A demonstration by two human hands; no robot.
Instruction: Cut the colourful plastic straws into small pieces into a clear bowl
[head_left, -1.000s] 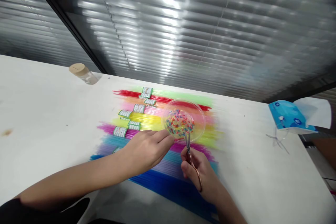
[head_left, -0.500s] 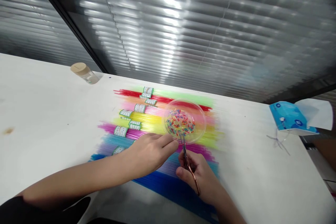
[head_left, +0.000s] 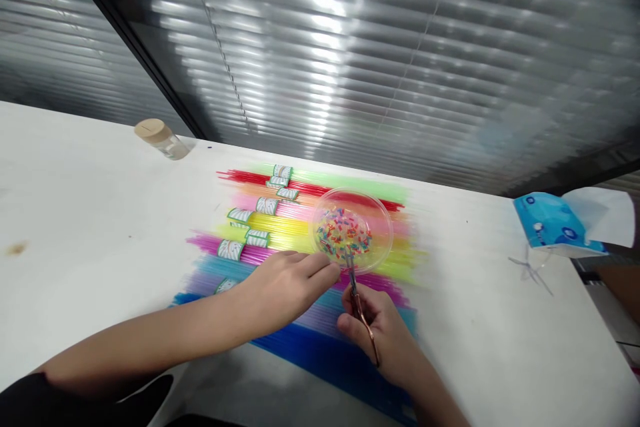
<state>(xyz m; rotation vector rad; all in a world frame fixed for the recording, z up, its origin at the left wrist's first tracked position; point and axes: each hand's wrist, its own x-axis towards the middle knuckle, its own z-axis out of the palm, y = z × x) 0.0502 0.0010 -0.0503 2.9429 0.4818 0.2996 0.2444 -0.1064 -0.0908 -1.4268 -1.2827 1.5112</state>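
Shows cut pieces (head_left: pixel 343 231) in a bowl (head_left: pixel 385 232) at twelve o'clock from the right hand (head_left: pixel 385 328) gripping scissors (head_left: pixel 357 303), long straws (head_left: pixel 287 226) left whole beneath, left hand (head_left: pixel 290 288) seemingly pinching one.

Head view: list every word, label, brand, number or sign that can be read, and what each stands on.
No text is legible.
Paper labels around the coloured bundles: printed, too small and blurred to read.
Blue tissue pack: round dark-blue marks, no readable words.
Jar: faint marking, too blurred to read.
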